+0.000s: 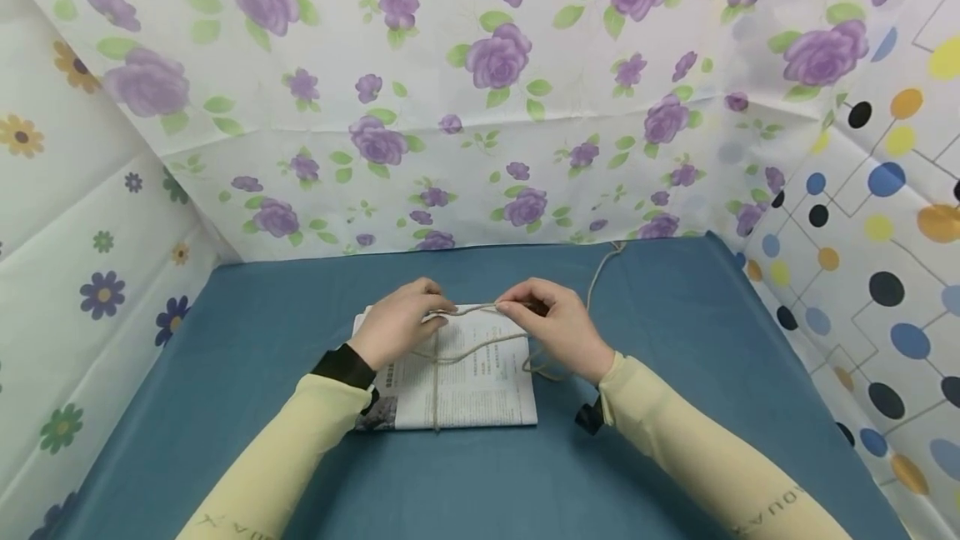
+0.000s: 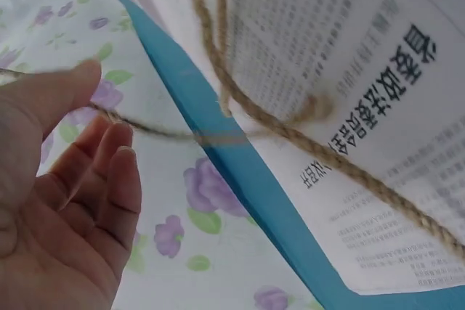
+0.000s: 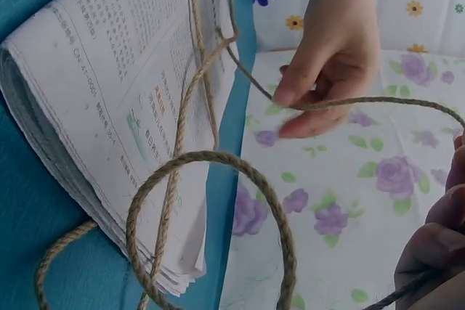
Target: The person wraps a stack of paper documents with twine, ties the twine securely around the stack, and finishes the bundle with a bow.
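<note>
A folded stack of newspaper [image 1: 480, 402] lies on the blue table, with twine [image 1: 436, 398] running across its face from front to back. Above its far edge, my left hand [image 1: 401, 322] pinches a length of the twine between thumb and fingers. My right hand [image 1: 561, 327] pinches the same length a little to the right, so a short span stretches between the two hands. In the left wrist view the twine [image 2: 341, 166] also crosses the printed page diagonally. A loose loop of twine [image 3: 285, 230] hangs near the right hand in the right wrist view.
More twine [image 1: 596, 277] trails from beside my right hand to the table's back edge. The blue tablecloth [image 1: 637, 457] extends around the newspaper. A floral curtain [image 1: 450, 165] stands behind, with patterned sheets on the left and on the right [image 1: 885, 232].
</note>
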`<state>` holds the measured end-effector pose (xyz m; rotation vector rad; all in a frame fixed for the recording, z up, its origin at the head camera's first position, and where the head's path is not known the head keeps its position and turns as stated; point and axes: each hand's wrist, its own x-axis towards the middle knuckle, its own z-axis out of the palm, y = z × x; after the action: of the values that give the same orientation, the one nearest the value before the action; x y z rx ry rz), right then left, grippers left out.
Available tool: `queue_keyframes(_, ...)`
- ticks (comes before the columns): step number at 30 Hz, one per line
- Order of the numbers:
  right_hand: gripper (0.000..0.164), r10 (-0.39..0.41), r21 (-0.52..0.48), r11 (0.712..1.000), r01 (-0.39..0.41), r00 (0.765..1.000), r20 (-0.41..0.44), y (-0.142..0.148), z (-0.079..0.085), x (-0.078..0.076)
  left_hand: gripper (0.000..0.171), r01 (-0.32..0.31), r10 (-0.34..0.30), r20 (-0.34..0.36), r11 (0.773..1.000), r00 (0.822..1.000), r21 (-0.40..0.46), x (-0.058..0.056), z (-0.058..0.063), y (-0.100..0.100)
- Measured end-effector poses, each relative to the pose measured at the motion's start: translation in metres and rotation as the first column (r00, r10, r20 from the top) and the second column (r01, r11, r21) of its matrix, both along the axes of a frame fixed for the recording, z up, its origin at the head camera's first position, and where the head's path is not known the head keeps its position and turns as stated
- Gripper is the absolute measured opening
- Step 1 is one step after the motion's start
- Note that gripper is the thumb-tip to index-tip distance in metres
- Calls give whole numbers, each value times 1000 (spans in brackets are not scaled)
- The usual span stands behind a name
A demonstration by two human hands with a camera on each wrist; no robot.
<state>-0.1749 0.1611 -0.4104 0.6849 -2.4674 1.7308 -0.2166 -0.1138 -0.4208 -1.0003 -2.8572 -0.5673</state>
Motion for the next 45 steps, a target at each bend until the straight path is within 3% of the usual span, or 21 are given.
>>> queue_keyframes(5,12,21,-13,1000,-21,1000,-10,0,-2,3,13,-94,93,7,995,996,20,-2,-6,-11)
queue_keyframes(12,16,-16,21,1000,16,1000,0,8,-13,-3,14,-239,229,125,969,965,69,1,-7,-27)
queue_keyframes(21,20,-49,43,998,48,999,18,17,-22,-7,17,-312,248,330,937,911,159,0,-16,-27)
queue_keyframes(30,21,-68,59,996,66,997,39,21,-30,-9,14,-367,281,403,917,871,154,4,-25,-19)
queue_keyframes(38,20,-63,58,997,60,996,59,20,-37,-11,9,-325,275,320,939,907,116,8,-24,-13)
queue_keyframes(45,21,-56,63,997,53,997,52,19,-40,-10,4,-337,270,405,936,874,104,7,-26,-8)
